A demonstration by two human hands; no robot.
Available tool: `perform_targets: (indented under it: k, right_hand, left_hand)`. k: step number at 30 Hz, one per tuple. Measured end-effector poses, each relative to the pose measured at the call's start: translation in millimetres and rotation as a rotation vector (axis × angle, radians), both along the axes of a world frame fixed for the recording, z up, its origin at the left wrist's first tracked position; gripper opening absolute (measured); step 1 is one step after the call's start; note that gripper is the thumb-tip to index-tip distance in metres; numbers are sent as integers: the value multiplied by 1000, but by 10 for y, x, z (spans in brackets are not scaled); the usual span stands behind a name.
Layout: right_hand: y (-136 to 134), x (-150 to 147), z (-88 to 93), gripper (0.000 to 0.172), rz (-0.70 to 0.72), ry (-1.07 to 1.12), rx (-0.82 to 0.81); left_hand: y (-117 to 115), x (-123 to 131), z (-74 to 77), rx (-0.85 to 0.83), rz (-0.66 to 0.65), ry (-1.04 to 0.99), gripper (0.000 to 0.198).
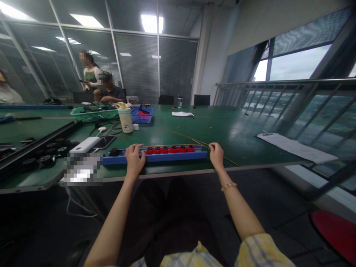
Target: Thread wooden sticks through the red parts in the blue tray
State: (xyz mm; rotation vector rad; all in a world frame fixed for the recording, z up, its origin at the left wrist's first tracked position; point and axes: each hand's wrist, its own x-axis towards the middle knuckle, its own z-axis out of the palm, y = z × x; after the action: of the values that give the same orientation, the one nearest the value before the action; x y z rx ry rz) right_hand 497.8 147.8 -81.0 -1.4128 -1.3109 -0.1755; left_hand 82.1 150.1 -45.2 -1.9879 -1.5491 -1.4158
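A long blue channel [178,157] lies along the near edge of the green table. Inside it sits a row of several red blocks with black tops [165,150], and a black piece [114,151] rests near its left end. My left hand [135,160] is closed over the channel's left part, its fingers reaching across the wall; what lies under them is hidden. Just past the right end, my right hand [216,154] pinches a thin yellowish-brown wire [182,134], which runs away across the table. Another thin strand [230,160] stretches to the right of that hand.
A cup [126,119], a green basket [94,115], a blue basket [142,117] and a white power bank [85,144] with a phone [105,142] stand left. Black parts [47,160] lie further left. Papers [294,147] are at right. Two people [111,92] are across the table.
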Motion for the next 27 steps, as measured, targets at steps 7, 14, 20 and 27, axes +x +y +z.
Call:
perform_targets:
  k: [7, 14, 20, 27]
  right_hand:
    - [-26, -22, 13, 35, -68, 91, -91]
    - [-57, -36, 51, 40, -83, 109, -154]
    - [-97, -51, 77, 44, -92, 106, -230]
    - [-134, -63, 96, 41, -127, -3, -363]
  left_hand:
    - [-2, -9, 7, -9, 3, -2, 31]
    - [11, -23, -5, -5, 4, 8, 32]
    - [22, -32, -4, -6, 9, 14, 31]
    - [21, -30, -1, 0, 1, 22, 31]
